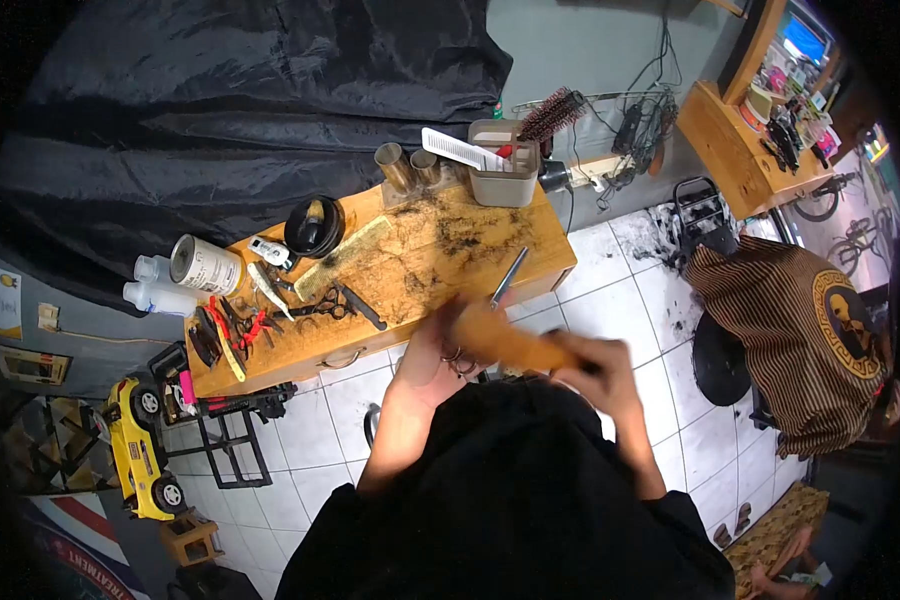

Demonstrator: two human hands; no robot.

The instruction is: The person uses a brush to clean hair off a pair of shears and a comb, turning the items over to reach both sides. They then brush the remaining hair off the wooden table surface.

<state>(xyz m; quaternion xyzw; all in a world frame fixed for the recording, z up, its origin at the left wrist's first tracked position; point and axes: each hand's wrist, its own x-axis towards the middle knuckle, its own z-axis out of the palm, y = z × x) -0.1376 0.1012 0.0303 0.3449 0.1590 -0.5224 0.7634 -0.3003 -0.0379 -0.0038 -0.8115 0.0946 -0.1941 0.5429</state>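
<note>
My left hand (428, 352) is at the front edge of the wooden cabinet, closed on a pair of scissors (510, 276). Their finger rings show by the palm, and the silvery blades point up and to the right. My right hand (610, 375) grips an orange-brown brush (515, 343), smeared by motion, whose broad end reaches across to my left fingers. On the cabinet top beyond lie a long pale comb (345, 260), black-handled scissors (325, 306) and a dark-handled tool (360, 306).
Cut hair litters the cabinet top (425, 270). A grey bin (503, 185) with a white comb, a black bowl (313, 228) and a white can (205, 265) stand along its back. At right, a striped barber cape (785, 335) covers a seat; a yellow toy car (142, 450) is at left.
</note>
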